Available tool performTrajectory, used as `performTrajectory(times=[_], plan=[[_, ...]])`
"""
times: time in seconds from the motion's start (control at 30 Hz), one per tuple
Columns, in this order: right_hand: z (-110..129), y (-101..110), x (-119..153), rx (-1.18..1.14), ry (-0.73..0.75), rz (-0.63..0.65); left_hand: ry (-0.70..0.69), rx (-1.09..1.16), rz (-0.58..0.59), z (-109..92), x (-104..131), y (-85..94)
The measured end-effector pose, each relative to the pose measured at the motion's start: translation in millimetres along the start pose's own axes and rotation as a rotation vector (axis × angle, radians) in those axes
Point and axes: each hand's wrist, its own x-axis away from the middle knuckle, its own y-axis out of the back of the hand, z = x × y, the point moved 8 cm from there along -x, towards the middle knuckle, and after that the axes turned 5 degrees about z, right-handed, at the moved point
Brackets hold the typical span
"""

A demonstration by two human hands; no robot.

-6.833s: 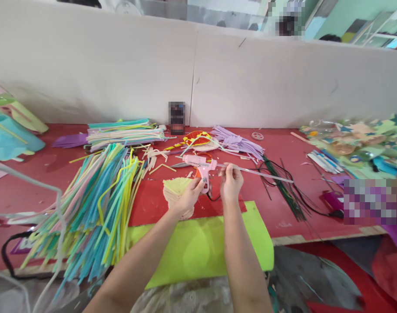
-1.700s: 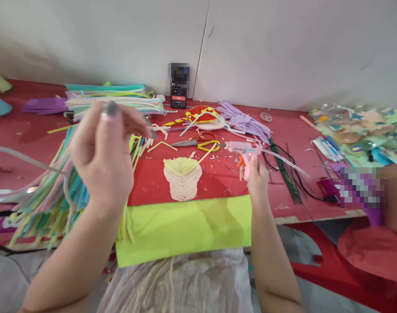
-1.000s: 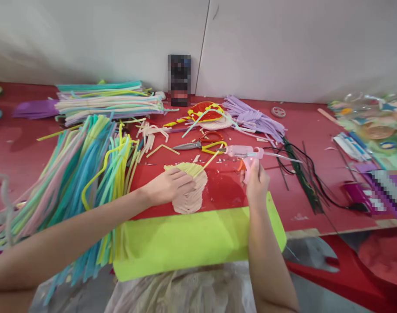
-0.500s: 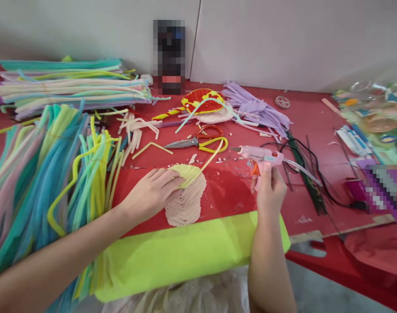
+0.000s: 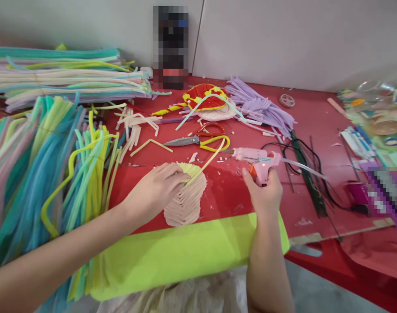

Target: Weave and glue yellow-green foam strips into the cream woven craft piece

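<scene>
A flat cream piece made of rows of stems (image 5: 183, 206) lies on the red table, its upper part pale yellow. My left hand (image 5: 162, 182) rests over its upper left, fingers bent and pressed on the yellow part; whether they grip anything there is hidden. A pale yellow stem (image 5: 208, 161) slants up and right from those fingertips. My right hand (image 5: 265, 187) holds a pink glue gun (image 5: 255, 158), its nozzle pointing left, clear of the piece. Orange shows at the trigger, near my fingers.
Scissors (image 5: 198, 141) lie behind the piece. Bundles of coloured stems (image 5: 51, 152) fill the left. Further back are a red and yellow fan shape (image 5: 206, 96) and lilac stems (image 5: 260, 104). A black cable (image 5: 319, 174) curls at right; a lime green board (image 5: 185, 256) lies in front.
The glue gun has shifted slightly down and left, and my right hand's fingers around its handle have spread. My left hand stays at the piece. The view has shifted a little.
</scene>
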Motion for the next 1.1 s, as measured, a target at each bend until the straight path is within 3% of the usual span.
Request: performTrajectory(times=[0.1,0.2,0.33,0.53,0.77,0.93,1.1], plan=[[-2.6,4.4,-1.1,-0.039,-0.001,-0.025,0.133,0.1,0.033,3.2,-20.7,2.4],[-2.5,7.9,-1.4,-0.045,0.011,-0.041,0.25,0.118,0.08,8.4,-45.9,-10.5],[-6.8,7.1,-2.9,-0.082,-0.019,-0.024,0.25,0.204,0.057,10.6,-69.3,-32.6],[-14.3,7.3,-6.9,-0.152,-0.026,-0.044,0.284,0.337,-0.071,22.9,-71.7,-43.4],[-11.7,10.3,-7.1,-0.154,0.002,-0.046,0.321,0.379,-0.047,28.2,-74.5,-48.6],[-14.4,8.1,-5.9,-0.051,-0.031,0.024,0.332,0.46,-0.09,34.4,-75.2,-45.4],[-11.6,4.0,-4.2,0.029,0.047,0.132,0.297,0.547,-0.074,43.5,-77.9,-46.6]])
